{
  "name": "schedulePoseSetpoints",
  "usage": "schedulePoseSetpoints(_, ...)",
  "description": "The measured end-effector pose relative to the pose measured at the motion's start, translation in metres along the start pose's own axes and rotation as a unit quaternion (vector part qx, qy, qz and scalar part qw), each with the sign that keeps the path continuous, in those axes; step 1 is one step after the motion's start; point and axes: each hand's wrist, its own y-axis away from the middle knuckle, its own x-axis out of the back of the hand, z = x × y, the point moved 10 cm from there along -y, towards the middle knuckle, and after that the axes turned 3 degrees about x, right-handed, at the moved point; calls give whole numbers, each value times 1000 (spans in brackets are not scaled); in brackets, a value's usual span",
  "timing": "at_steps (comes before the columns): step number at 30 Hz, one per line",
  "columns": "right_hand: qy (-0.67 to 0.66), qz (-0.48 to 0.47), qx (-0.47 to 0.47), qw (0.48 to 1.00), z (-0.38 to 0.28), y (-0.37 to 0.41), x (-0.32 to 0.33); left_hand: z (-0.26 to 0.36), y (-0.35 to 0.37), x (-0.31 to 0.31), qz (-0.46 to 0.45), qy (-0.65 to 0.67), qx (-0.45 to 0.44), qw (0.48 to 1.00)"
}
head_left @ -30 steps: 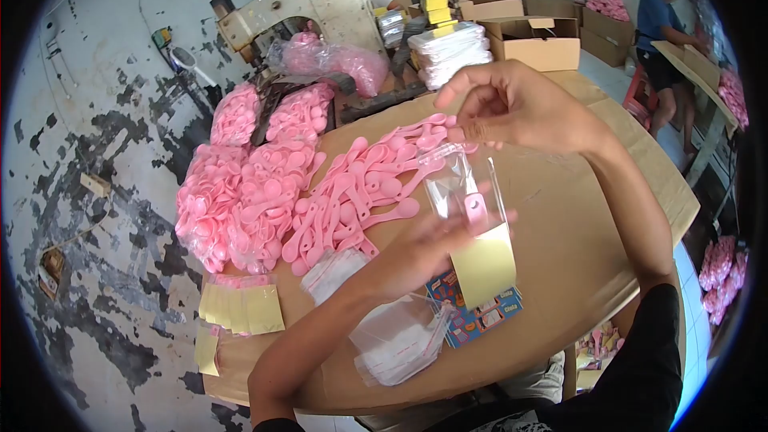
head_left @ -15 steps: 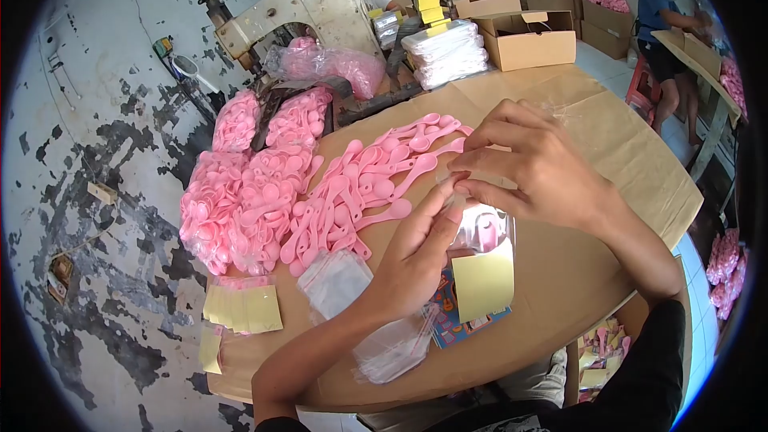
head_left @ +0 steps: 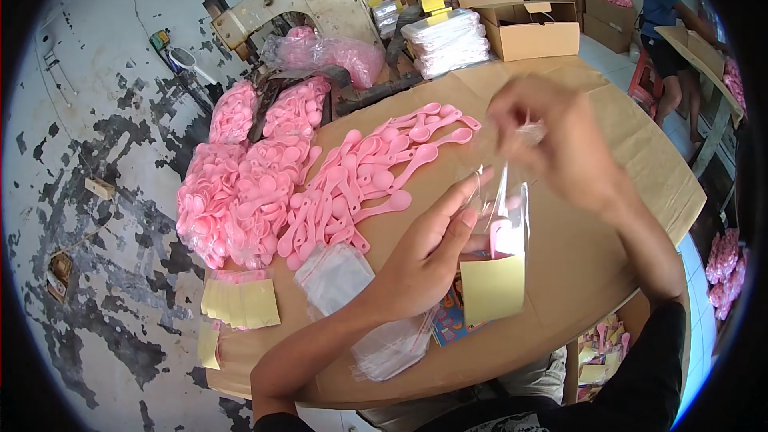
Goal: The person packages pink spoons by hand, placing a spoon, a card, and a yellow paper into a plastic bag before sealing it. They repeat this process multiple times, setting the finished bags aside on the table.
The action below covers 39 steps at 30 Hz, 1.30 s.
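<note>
My left hand (head_left: 424, 264) grips a clear plastic bag (head_left: 518, 220) from its left side, thumb and forefinger near the top. Inside the bag are a pink spoon (head_left: 500, 242) and a yellow card (head_left: 493, 292). Blurred by motion, my right hand (head_left: 564, 140) is up and to the right of the bag, pinching a crumpled clear plastic strip (head_left: 528, 133). A thin stretch of film runs from it down toward the bag. Beneath the bag lies a blue printed sheet (head_left: 450, 322), and flat clear bags (head_left: 396, 348) are under my left forearm.
Loose pink spoons (head_left: 356, 180) spread across the brown-covered table (head_left: 608, 136), beside filled bags of spoons (head_left: 248, 192). Yellow-card packs (head_left: 240, 302) lie at left. Behind are a metal machine (head_left: 320, 0), stacked plastic bags (head_left: 446, 40) and a cardboard box (head_left: 538, 36). A person (head_left: 668, 24) stands far right.
My right hand has moved up and right, away from my left fingers, drawing clear film with it. The bag has shifted slightly right in my left hand.
</note>
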Motion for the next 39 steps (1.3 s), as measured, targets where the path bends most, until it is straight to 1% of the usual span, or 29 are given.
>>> schedulePoseSetpoints(2,-144,76,-78,984,36,-5,28,2,-1,0,-5,128,24,991)
schedulePoseSetpoints(4,-220,103,-81,967,55,-12,60,14,-1,5,9,245,22,969)
schedulePoseSetpoints(7,-244,76,-120,959,127,21,41,18,-6,25,32,228,3,973)
schedulePoseSetpoints(8,-92,-25,-101,990,142,35,23,17,-7,34,61,202,-6,977)
schedulePoseSetpoints(9,63,-125,-78,987,146,46,3,15,-7,38,71,192,-11,979)
schedulePoseSetpoints(10,215,-219,-53,950,154,57,-14,14,-7,42,80,178,-17,981)
schedulePoseSetpoints(11,200,-200,-116,952,172,59,-3,17,-9,47,85,162,-25,983)
schedulePoseSetpoints(13,169,-175,-236,941,160,37,18,16,-6,49,89,166,-7,982)
schedulePoseSetpoints(14,99,-132,-139,976,149,33,20,15,-8,51,88,174,-7,981)
schedulePoseSetpoints(17,161,-188,-215,945,146,41,10,16,-8,49,73,186,-8,980)
schedulePoseSetpoints(18,83,-160,-234,955,137,39,5,19,-8,47,65,187,-10,980)
schedulePoseSetpoints(20,-71,-104,-263,957,115,34,-10,22,-8,47,91,180,-27,979)
schedulePoseSetpoints(21,-162,-112,-229,953,90,34,-23,23,-8,47,105,177,-35,978)
schedulePoseSetpoints(22,-267,-115,-149,945,61,32,-40,21,-8,43,102,170,-28,980)
schedulePoseSetpoints(24,-285,-179,-138,932,13,38,-57,17,-6,34,95,154,-10,984)
schedulePoseSetpoints(27,-419,-132,-195,877,13,49,-71,14,-4,25,84,146,8,986)
schedulePoseSetpoints(28,-400,-106,-176,893,16,49,-69,18,-4,24,86,145,-13,986)
schedulePoseSetpoints(31,-394,-110,-246,879,28,55,-72,6,-7,20,52,147,28,987)
schedulePoseSetpoints(34,-428,-80,-248,865,39,58,-77,-13,-8,28,84,135,65,985)
schedulePoseSetpoints(37,-412,-194,-235,859,32,58,-80,-16,-12,33,85,132,42,987)
schedulePoseSetpoints(38,-459,-142,-169,861,31,55,-78,-19,-11,33,84,125,64,987)
schedulePoseSetpoints(39,-469,-139,-190,851,33,58,-78,-23,-11,31,72,133,74,986)
